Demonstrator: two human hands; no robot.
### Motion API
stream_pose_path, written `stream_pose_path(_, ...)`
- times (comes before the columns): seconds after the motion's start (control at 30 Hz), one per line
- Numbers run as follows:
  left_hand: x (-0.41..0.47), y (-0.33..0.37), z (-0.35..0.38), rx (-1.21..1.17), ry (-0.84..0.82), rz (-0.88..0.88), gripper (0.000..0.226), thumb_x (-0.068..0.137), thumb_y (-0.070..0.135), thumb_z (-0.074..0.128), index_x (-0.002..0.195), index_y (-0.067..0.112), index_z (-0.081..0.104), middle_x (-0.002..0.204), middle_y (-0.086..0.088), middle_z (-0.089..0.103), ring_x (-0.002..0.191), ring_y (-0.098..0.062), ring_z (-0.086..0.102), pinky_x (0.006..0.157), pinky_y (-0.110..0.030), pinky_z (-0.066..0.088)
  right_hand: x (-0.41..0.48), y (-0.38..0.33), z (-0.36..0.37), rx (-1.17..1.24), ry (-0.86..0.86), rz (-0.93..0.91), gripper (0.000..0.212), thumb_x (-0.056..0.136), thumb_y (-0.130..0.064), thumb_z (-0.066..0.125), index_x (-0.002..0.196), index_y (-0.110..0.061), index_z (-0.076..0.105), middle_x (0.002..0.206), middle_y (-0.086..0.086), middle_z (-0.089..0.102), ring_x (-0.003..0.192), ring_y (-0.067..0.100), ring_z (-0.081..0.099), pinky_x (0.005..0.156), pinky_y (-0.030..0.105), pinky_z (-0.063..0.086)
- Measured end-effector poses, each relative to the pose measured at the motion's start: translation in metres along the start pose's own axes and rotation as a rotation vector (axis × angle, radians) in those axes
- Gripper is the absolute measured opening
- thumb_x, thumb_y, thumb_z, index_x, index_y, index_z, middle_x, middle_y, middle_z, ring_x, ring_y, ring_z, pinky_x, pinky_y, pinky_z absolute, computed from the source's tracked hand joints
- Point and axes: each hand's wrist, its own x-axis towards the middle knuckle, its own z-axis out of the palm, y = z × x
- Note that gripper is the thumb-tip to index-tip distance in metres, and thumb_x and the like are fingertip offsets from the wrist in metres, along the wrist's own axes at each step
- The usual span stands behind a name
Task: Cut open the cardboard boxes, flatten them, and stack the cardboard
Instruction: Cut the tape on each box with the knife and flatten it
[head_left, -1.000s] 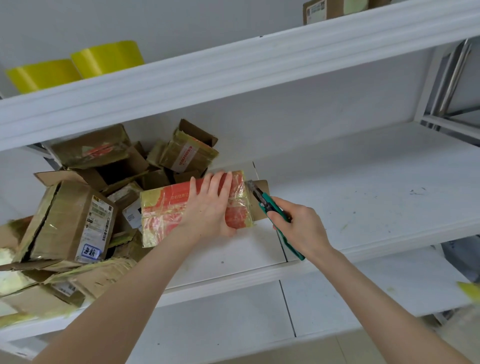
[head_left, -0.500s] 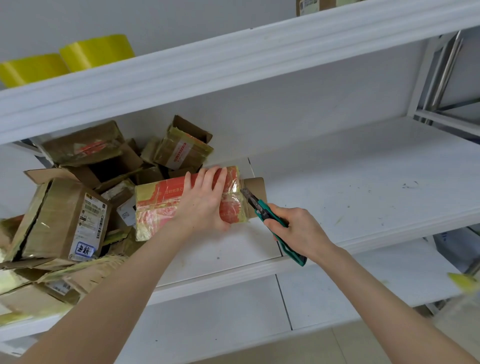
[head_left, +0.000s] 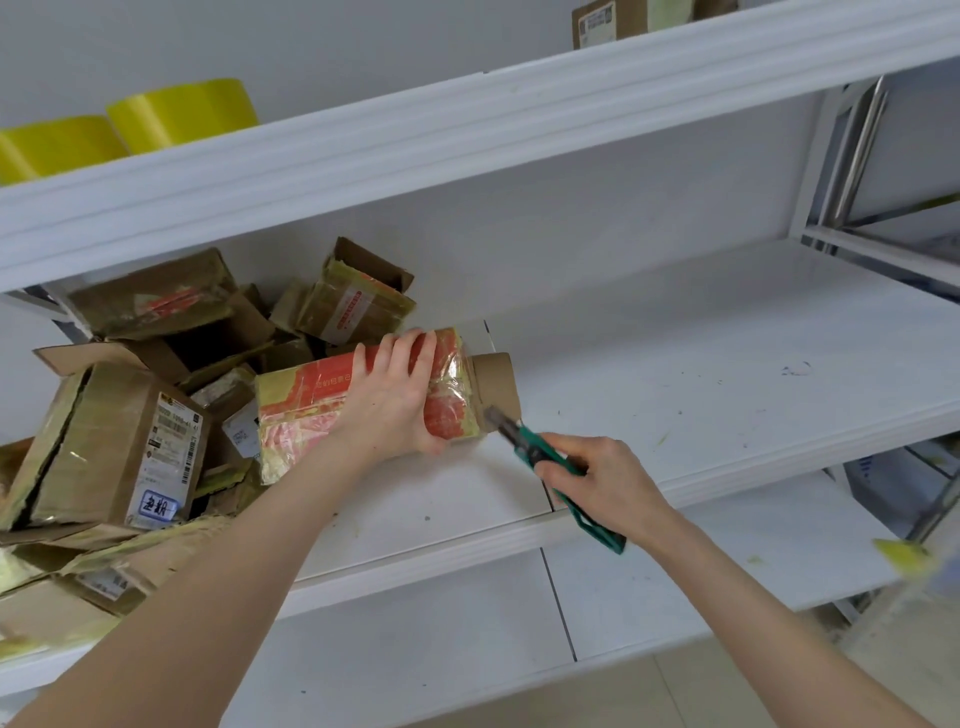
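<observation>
Cutting is the step in hand: the left hand (head_left: 395, 400) lies over the box (head_left: 306, 415), a carton wrapped in red and yellowish tape, with fingers spread across its upper face and thumb at the near edge, grasping it against the shelf (head_left: 675, 374). Just right of those fingertips a brown end flap (head_left: 496, 376) stands out. The right hand (head_left: 608, 478) is clenched round the green knife (head_left: 535, 449), whose tip sits at the lower corner of that flap, just beyond the left thumb; whether the blade is actually in the tape is hard to tell. Next the blade probably needs drawing along the taped end seam, away from the holding fingers. More boxes (head_left: 119, 441) lie heaped beyond the left wrist
</observation>
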Motion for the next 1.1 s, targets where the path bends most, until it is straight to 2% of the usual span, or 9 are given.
stream_pose_path(0.13,0.006,0.009,-0.010,0.028,0.044,-0.043,0.125,0.058,0.082,0.058,0.149,0.008,0.014,0.150,-0.014,0.023,0.136,-0.033,0.026,0.112,-0.054,0.023,0.036,-0.009,0.023,0.498,0.201,0.311,0.018,0.095,-0.023,0.054,0.091,-0.014,0.070,0.061,0.002,0.065,0.046,0.013,0.054,0.058,0.030,0.046)
stream_pose_path(0.27,0.015,0.020,-0.015,0.004,0.049,-0.113,0.123,0.060,0.081,0.061,0.149,0.009,0.015,0.151,-0.015,0.021,0.138,-0.032,0.024,0.111,-0.050,0.024,0.079,-0.004,0.051,0.389,0.135,0.480,0.020,0.096,-0.011,0.048,0.110,-0.002,0.059,0.102,0.016,0.067,0.085,0.028,0.062,0.079,0.038,0.053)
stream_pose_path(0.4,0.012,-0.014,-0.009,-0.138,-0.194,-0.187,0.116,0.066,0.080,0.057,0.153,0.024,0.003,0.158,-0.010,0.013,0.142,-0.030,0.023,0.112,-0.052,0.025,0.101,0.017,0.055,0.135,0.152,0.551,0.026,0.092,-0.007,0.051,0.116,0.001,0.059,0.112,0.019,0.064,0.101,0.034,0.062,0.076,0.033,0.047)
stream_pose_path(0.5,0.003,-0.034,-0.001,-0.237,-0.257,-0.234,0.113,0.065,0.086,0.049,0.152,0.027,0.009,0.145,-0.008,0.041,0.121,-0.028,0.052,0.091,-0.043,0.050,0.106,0.027,0.051,-0.023,0.129,0.542,0.027,0.095,-0.011,0.051,0.119,0.001,0.058,0.116,0.019,0.063,0.108,0.034,0.060,0.079,0.031,0.045)
stream_pose_path(0.6,0.006,-0.032,0.003,-0.145,-0.161,-0.191,0.096,0.067,0.086,0.046,0.142,0.028,0.033,0.116,0.000,0.062,0.099,-0.022,0.062,0.072,-0.034,0.052,0.101,0.022,0.049,-0.062,0.249,0.450,0.028,0.100,-0.023,0.043,0.107,-0.004,0.063,0.112,0.020,0.063,0.098,0.035,0.060,0.076,0.034,0.045)
stream_pose_path(0.7,0.015,-0.034,0.002,-0.136,-0.147,-0.200,0.088,0.067,0.085,0.048,0.135,0.027,0.044,0.106,0.003,0.064,0.092,-0.018,0.063,0.071,-0.032,0.053,0.083,-0.002,0.059,0.398,0.364,0.468,0.042,0.092,-0.047,0.055,0.079,-0.008,0.057,0.089,0.017,0.068,0.072,0.030,0.064,0.068,0.041,0.055)
stream_pose_path(0.77,0.018,-0.034,0.000,-0.116,-0.149,-0.199,0.088,0.067,0.085,0.049,0.132,0.027,0.045,0.102,0.004,0.065,0.089,-0.018,0.063,0.069,-0.032,0.053,0.070,-0.022,0.076,0.797,0.143,0.632,0.051,0.076,-0.051,0.075,0.085,-0.003,0.060,0.081,0.012,0.072,0.065,0.023,0.070,0.060,0.035,0.059)
stream_pose_path(0.87,0.018,-0.030,0.001,-0.065,-0.114,-0.169,0.090,0.067,0.086,0.048,0.134,0.027,0.040,0.100,0.003,0.065,0.086,-0.018,0.063,0.065,-0.031,0.051,0.067,-0.046,0.097,1.204,-0.106,0.720,0.051,0.070,-0.037,0.084,0.106,-0.008,0.065,0.090,0.012,0.075,0.081,0.024,0.074,0.064,0.035,0.061)
stream_pose_path(1.1,0.007,-0.023,0.011,0.019,-0.053,-0.081,0.093,0.072,0.072,0.059,0.142,0.023,0.024,0.113,-0.001,0.059,0.091,-0.022,0.063,0.064,-0.031,0.048,0.079,-0.046,0.114,1.185,0.084,0.785,0.047,0.074,-0.024,0.084,0.111,-0.006,0.060,0.094,0.012,0.073,0.084,0.024,0.072,0.054,0.029,0.059)
